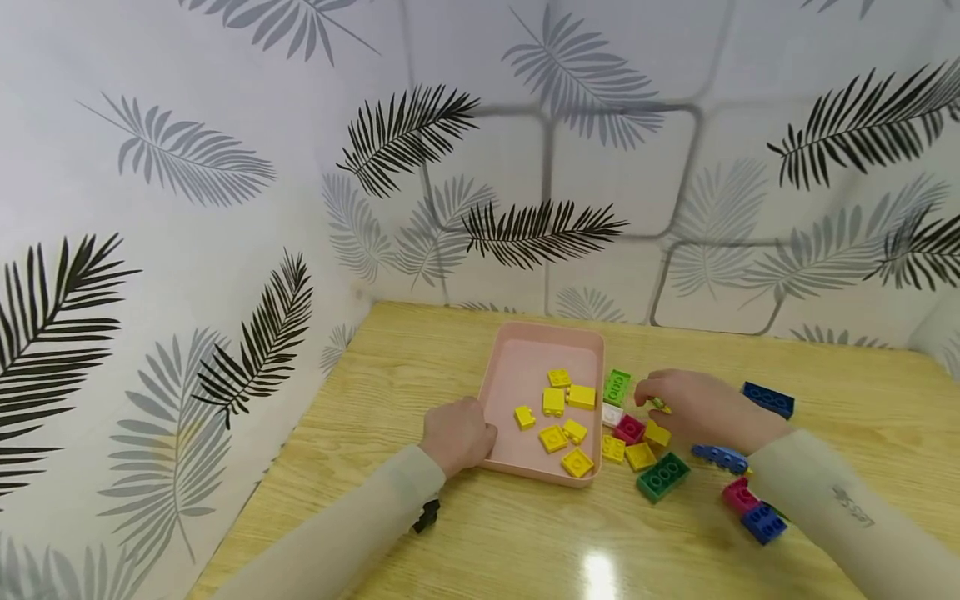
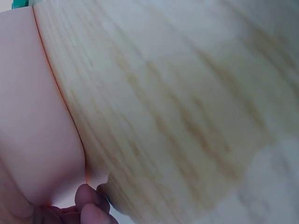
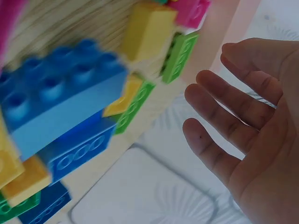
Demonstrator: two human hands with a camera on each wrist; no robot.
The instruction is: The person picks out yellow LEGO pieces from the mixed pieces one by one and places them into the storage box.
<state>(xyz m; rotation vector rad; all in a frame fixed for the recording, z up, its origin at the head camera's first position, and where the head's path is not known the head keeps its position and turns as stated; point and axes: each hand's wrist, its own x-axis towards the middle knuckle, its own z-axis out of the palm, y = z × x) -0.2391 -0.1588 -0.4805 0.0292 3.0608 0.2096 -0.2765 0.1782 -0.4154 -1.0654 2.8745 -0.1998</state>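
My left hand (image 1: pixel 457 435) grips the near left rim of a pink tray (image 1: pixel 517 358); in the left wrist view its curled fingertips (image 2: pixel 91 203) meet the tray wall (image 2: pixel 37 116). Several yellow bricks (image 1: pixel 553 401) lie in the tray. My right hand (image 1: pixel 693 407) hovers over loose bricks right of the tray. In the right wrist view its fingers (image 3: pixel 224 112) are spread and loosely bent, holding nothing. Below it in the head view, a small yellow-and-green brick (image 1: pixel 660 405) shows partly. Nearby lie a yellow brick (image 1: pixel 657 433) and a red brick (image 1: pixel 629 429).
A lime brick (image 1: pixel 617 387), a white brick (image 1: pixel 611 415) and a green brick (image 1: pixel 663 477) lie beside the tray. Farther right are blue bricks (image 1: pixel 768 399) and a pink brick (image 1: pixel 739 495). A leaf-patterned sheet (image 1: pixel 570 167) rises behind the wooden table (image 1: pixel 420 350).
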